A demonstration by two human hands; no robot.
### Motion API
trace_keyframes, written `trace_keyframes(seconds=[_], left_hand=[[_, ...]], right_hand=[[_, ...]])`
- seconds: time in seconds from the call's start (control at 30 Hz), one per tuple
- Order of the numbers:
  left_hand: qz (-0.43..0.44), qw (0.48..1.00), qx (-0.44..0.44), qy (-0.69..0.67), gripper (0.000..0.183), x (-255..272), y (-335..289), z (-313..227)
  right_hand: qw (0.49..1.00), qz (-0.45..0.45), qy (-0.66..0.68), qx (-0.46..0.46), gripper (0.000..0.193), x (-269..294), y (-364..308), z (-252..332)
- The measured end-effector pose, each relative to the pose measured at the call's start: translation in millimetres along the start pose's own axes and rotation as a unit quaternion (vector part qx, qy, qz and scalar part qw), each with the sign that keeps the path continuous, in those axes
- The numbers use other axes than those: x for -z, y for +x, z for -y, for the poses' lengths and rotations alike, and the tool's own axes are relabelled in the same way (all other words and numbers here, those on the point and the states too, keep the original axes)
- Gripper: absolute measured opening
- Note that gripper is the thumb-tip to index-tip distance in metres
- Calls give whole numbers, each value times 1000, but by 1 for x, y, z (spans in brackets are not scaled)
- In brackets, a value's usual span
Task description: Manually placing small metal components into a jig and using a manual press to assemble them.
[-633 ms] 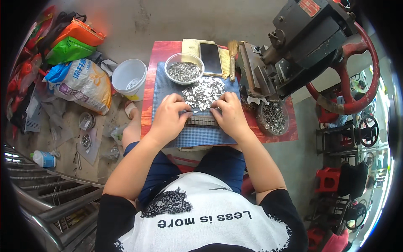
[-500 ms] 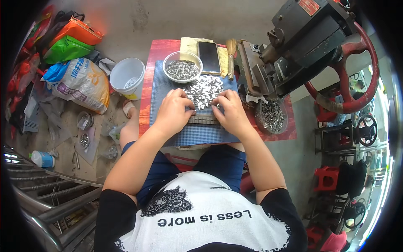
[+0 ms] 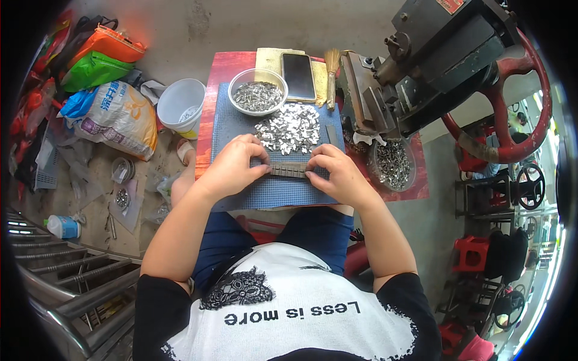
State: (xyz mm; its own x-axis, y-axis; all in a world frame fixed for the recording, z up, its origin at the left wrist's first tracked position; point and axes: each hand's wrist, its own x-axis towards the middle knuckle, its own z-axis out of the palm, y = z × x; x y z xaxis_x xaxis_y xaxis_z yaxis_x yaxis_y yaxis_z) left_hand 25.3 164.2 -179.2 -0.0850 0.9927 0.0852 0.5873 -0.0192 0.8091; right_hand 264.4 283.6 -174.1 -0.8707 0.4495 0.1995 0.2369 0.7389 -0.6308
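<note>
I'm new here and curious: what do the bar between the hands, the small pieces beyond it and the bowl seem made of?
Bar: probably metal, dull grey, with block-like segments. Small pieces: likely metal, bright faces catching the light. Bowl: smooth, translucent, so probably plastic, though glass is possible.

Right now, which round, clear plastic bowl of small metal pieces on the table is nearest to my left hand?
The bowl left of the black rectangular phone; the far-right bowl sits nearer your right hand.

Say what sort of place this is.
Probably a small-parts metal workshop: a dark metal press with a round red handwheel, a heap of small silvery metal-looking pieces, and a clear round plastic bowl of slim grey metal-looking bits.
</note>
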Motion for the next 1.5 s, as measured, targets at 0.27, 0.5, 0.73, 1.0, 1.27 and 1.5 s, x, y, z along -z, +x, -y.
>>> trace_keyframes(seconds=[0.27, 0.5, 0.73, 1.0, 1.27, 1.5], left_hand=[[39, 995, 87, -23, 13, 6, -2, -4], [9, 1000, -11, 27, 10, -2, -5, 0], [4, 999, 42, -30, 11, -1, -8, 4], [-7, 999, 40, -21, 12, -2, -7, 2], [-28, 999, -14, -14, 11, -7, -14, 12], [-47, 998, -21, -34, 10, -7, -17, 10]], right_hand=[[998, 5, 19, -55, 13, 3, 9, 3], [992, -72, -67, -85, 13, -17, 29, -8], [994, -34, 35, -96, 15, -6, 22, -3], [1000, 6, -2, 10, 14, -8, 7, 9], [998, -14, -55, 3, 10, -7, 9, 17], [994, -83, -75, -21, 12, -16, 31, 6]])
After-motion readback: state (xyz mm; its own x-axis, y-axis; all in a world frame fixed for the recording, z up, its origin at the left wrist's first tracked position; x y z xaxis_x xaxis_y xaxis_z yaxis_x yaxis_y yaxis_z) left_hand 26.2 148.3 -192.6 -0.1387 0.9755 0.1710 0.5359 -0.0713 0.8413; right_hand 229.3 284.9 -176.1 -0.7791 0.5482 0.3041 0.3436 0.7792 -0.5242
